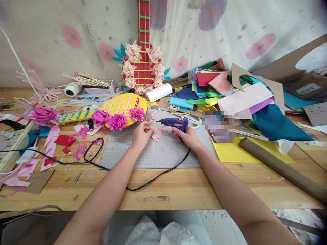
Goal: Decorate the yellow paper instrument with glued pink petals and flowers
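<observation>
My right hand grips a blue hot glue gun by its handle, nozzle pointing left over the grey cutting mat. My left hand rests on the mat with fingers pinched on a small pink paper petal. More pink petals lie between the hands. Just beyond lies a yellow paper guitar with magenta paper flowers along its edge.
The glue gun's black cord loops across the wooden table. A red paper guitar leans on the wall. Coloured paper sheets pile at right, with a wooden rod. Pink scraps litter the left.
</observation>
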### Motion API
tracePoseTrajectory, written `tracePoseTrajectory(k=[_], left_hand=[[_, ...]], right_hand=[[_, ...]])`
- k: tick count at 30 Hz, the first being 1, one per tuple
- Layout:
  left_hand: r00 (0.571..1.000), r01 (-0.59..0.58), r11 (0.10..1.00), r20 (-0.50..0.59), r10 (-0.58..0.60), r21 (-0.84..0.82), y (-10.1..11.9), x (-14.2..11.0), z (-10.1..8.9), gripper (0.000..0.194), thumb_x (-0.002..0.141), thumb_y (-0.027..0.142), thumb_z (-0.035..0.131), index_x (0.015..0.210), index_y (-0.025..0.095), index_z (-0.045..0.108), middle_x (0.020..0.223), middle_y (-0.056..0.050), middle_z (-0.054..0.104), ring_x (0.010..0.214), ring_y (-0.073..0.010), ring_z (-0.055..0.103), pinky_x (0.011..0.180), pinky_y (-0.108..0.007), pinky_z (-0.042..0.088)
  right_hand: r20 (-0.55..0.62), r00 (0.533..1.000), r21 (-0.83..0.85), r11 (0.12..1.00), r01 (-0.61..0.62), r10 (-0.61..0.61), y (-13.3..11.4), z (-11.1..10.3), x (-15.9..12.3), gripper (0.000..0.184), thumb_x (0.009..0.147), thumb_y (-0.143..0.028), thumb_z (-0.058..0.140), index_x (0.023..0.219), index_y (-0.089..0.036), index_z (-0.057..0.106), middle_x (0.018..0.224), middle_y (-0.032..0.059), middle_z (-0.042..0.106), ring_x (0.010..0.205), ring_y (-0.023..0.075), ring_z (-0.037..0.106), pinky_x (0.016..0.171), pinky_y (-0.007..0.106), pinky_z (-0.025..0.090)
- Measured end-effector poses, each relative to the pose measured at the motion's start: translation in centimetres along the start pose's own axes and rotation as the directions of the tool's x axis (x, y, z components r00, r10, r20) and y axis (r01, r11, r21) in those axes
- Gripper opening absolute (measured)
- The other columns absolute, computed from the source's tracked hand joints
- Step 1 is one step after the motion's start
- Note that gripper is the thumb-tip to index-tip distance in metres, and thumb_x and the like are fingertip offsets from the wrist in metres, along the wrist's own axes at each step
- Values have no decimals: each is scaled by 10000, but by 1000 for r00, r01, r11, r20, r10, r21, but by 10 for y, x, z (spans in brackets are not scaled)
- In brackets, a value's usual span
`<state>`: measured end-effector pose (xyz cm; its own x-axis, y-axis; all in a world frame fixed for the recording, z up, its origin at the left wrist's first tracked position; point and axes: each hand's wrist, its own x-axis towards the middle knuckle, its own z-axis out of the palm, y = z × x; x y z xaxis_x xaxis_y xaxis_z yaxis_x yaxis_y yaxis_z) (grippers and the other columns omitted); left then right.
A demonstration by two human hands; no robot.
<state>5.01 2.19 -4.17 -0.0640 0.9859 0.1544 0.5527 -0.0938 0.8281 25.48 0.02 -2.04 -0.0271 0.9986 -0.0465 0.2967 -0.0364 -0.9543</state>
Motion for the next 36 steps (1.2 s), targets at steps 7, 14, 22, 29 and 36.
tracePoseTrajectory(k=[7, 14, 22, 29, 36], left_hand=[[999, 11, 999, -32, -13, -46, 4, -3, 0, 316, 689, 261, 626, 949, 199, 457, 700, 14, 658, 621, -136, 586, 637, -265, 403], [998, 46, 997, -30, -48, -63, 14, -5, -2, 341, 662, 279, 665, 881, 202, 415, 654, 26, 650, 579, -126, 575, 613, -253, 398], [998, 45, 997, -38, -47, -60, 15, -5, -2, 323, 666, 264, 655, 842, 210, 390, 648, 42, 633, 579, -114, 570, 611, -248, 400], [998, 48, 997, -47, -50, -56, 15, -5, -2, 371, 638, 268, 679, 857, 214, 385, 663, 50, 610, 593, -119, 586, 613, -254, 399], [998, 44, 997, -43, -47, -65, 14, -5, -2, 358, 646, 269, 672, 872, 213, 401, 662, 52, 605, 610, -127, 603, 614, -256, 399]], right_hand=[[36, 998, -103, 994, 48, -44, 7, -2, 0, 424, 680, -595, 583, 690, -171, 590, 551, 7, 566, 436, 87, 425, 421, 241, 359], [24, 995, -280, 955, 101, -98, 7, -1, -1, 409, 708, -585, 550, 596, -193, 579, 560, 33, 596, 523, 141, 508, 479, 266, 386], [24, 995, -348, 933, 95, -93, 1, -1, -3, 404, 719, -577, 538, 574, -200, 554, 538, 28, 585, 509, 150, 517, 514, 288, 388], [13, 993, -354, 928, 116, -119, 3, -1, -2, 416, 721, -589, 531, 560, -205, 538, 512, 22, 575, 480, 145, 506, 490, 284, 380], [19, 991, -344, 930, 129, -130, 3, -1, -2, 423, 717, -601, 525, 571, -205, 535, 516, 19, 576, 469, 136, 490, 477, 280, 374]])
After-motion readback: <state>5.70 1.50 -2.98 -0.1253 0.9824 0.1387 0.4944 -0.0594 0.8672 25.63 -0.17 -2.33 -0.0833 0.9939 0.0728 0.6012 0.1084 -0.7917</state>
